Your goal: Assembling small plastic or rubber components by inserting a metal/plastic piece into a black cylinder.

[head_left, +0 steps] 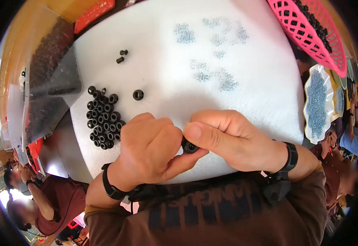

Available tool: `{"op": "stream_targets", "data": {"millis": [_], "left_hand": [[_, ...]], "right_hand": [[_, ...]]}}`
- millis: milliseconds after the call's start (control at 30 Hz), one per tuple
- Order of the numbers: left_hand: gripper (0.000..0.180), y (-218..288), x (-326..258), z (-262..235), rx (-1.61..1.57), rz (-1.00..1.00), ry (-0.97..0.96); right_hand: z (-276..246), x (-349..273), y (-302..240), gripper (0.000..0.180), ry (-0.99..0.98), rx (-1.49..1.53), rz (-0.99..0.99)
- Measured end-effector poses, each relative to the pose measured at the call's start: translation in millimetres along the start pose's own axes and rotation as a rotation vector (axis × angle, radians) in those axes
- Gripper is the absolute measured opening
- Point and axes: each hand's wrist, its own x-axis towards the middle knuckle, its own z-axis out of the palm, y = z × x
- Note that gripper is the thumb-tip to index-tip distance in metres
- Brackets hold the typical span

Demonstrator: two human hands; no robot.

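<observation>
My left hand (pixel 151 148) is closed around a black round part (pixel 189 146) near the front of the white foam sheet. Beside it, my right hand (pixel 233 138) is pinched, thumb tip against the part's upper edge; whatever sits between that thumb and finger is hidden. Just left of my hands lies a cluster of black ring-like parts (pixel 103 119) with holes through their middles. A single black ring (pixel 138 95) rests apart from the cluster. Farther back are two small black plugs (pixel 121 56).
Small shiny bluish pieces (pixel 184 33) lie in scattered patches over the foam sheet (pixel 154 74). On the right stand a scalloped white dish (pixel 329 98) of similar pieces and a pink basket (pixel 310 41) with black parts. A clear plastic bin (pixel 58 78) stands left. People sit on both sides.
</observation>
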Motion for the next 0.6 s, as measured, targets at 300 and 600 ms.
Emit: {"op": "stream_targets", "data": {"millis": [300, 600], "left_hand": [[0.033, 4, 2, -3, -0.147, -0.063, 0.019], [0.027, 7, 1, -34, 0.075, -0.225, 0.065]], "right_hand": [[3, -3, 0, 0.038, -0.01, -0.063, -0.035], [-6, -13, -49, 0.045, 0.447, 0.084, -0.42]]}}
